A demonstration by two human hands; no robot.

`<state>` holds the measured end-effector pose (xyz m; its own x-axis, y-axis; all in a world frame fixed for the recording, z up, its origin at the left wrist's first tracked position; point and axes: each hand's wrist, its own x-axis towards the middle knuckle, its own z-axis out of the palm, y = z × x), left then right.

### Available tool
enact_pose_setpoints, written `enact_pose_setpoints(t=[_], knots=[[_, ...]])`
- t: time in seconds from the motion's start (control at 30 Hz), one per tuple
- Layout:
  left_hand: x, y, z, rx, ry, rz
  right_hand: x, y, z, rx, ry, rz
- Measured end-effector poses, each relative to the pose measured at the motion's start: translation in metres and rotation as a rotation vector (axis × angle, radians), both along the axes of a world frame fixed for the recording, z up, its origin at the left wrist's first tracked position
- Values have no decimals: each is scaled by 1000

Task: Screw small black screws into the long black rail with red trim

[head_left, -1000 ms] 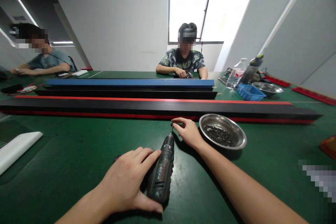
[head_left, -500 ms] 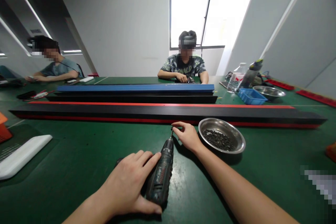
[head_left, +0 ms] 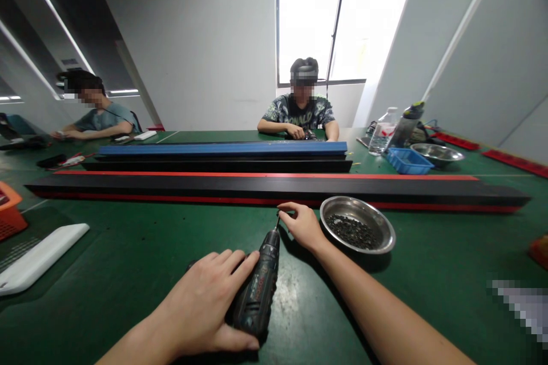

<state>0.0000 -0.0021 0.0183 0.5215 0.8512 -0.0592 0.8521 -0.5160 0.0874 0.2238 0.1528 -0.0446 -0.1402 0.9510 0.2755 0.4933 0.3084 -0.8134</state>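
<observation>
A black cordless drill (head_left: 259, 291) lies tilted over the green table, its bit pointing away from me. My left hand (head_left: 209, 296) is wrapped around the drill from the left, the thumb near its back end; the handle is mostly hidden. At the tip of the drill bit (head_left: 277, 222), my right hand (head_left: 302, 225) pinches a small dark screw (head_left: 278, 213), partly covered by the fingers. Just right of that hand stands a steel bowl (head_left: 387, 234) with many small dark screws (head_left: 353, 232) in it.
Beyond my hands a long black-and-red bar (head_left: 192, 187) crosses the table, with a blue bar (head_left: 222, 149) behind. At left are a white slab (head_left: 47, 256) and orange basket (head_left: 11, 217). A blue tray (head_left: 409, 161) and bottle (head_left: 382, 134) stand right. Two people sit opposite.
The view has shifted slightly, so the scene sits a little lower. Both hands keep their hold, with the right fingertips still at the bit's tip.
</observation>
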Motion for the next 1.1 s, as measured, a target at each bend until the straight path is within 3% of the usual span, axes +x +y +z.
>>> enact_pose_setpoints(t=[0.2, 0.53, 0.73, 1.1], knots=[[6, -2, 7, -26, 1, 30, -1, -1, 0, 15, 9, 1], [1, 7, -16, 49, 23, 36, 0, 1, -1, 33, 30, -28], [5, 9, -16, 100, 30, 90, 0, 1, -2, 42, 44, -28], [0, 25, -17, 138, 37, 79, 0, 2, -3, 31, 22, -34]])
